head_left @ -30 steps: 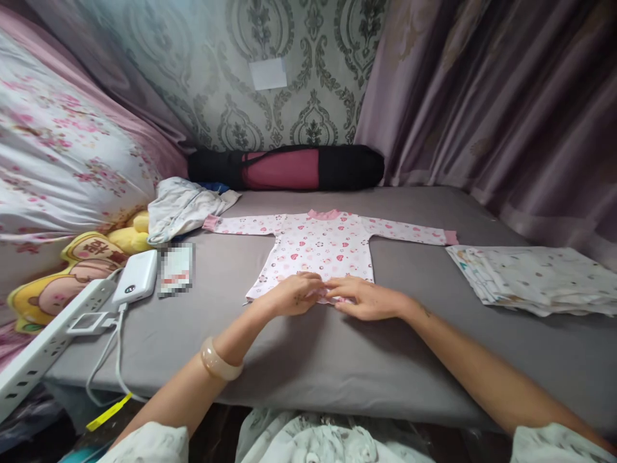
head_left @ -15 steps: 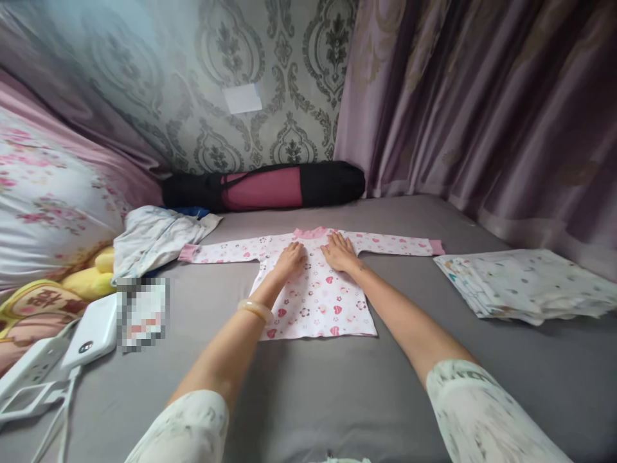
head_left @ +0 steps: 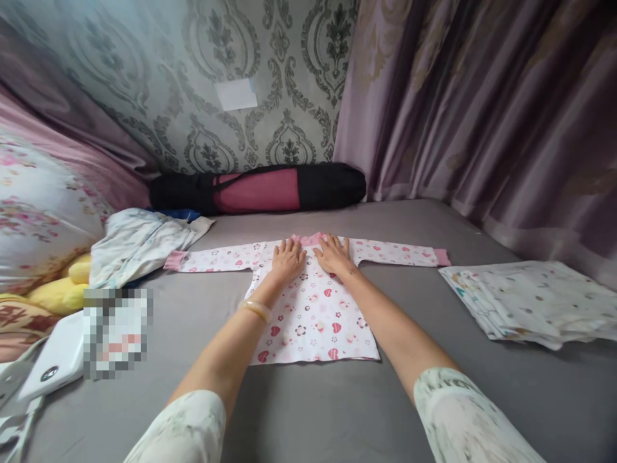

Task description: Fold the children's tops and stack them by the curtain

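Note:
A small long-sleeved shirt (head_left: 308, 321), white with pink hearts and flowers, lies spread on the grey bed sheet (head_left: 308, 411). Its sleeves stretch straight out to both sides, ending in pink cuffs, and its pink collar points away from me. My left hand (head_left: 289, 259) rests flat on the upper left of the chest, fingers spread just below the collar. On the other side of the collar my right hand (head_left: 333, 256) lies palm down, fingers also apart. Both hands touch the fabric without gripping it.
To the right lies a stack of folded patterned cloth (head_left: 535, 299). On the left are a crumpled cloth (head_left: 139, 241), a yellow plush item (head_left: 58, 296), a white power bank (head_left: 60, 350) with a cable, and a blurred packet. A black and maroon long bag (head_left: 260, 191) lies along the wall.
My left hand has slid up toward the collar, its fingers now spread wider. My right hand stays near the collar. The whole view has shifted slightly, bringing the shirt a little closer.

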Tool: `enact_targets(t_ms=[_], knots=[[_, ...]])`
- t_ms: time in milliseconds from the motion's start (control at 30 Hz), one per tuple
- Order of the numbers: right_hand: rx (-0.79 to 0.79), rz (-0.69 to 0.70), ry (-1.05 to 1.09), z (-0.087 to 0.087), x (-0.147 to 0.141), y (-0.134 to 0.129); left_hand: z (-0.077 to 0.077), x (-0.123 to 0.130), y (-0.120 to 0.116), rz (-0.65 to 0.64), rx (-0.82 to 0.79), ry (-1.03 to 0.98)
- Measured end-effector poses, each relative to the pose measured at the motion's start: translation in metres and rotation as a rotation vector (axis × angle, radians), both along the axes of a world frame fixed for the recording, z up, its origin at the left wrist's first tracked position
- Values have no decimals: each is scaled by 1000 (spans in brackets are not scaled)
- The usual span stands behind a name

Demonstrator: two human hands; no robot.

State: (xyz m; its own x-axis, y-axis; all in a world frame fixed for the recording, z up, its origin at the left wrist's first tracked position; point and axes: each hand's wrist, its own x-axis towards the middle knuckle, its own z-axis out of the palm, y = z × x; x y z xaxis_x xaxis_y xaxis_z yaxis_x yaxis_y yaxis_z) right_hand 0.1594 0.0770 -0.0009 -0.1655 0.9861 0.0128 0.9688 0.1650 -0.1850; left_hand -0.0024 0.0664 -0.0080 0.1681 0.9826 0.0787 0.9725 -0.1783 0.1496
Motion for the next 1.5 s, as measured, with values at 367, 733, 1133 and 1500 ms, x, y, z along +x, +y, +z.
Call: enact_targets(t_ms=[367,733,1133,1500], knots=[[-9,56,46,-6,-8,7,-13,6,16,-59,0,-48],[-14,-90,23,8,27,-13,-4,8,8,-38,-49,-39],[-120,-87,125,9,38,-15,-6,8,10,-20,-60,-14],[-12,-356,376,35,133,-1,-3,8,8,-17,-76,52]])
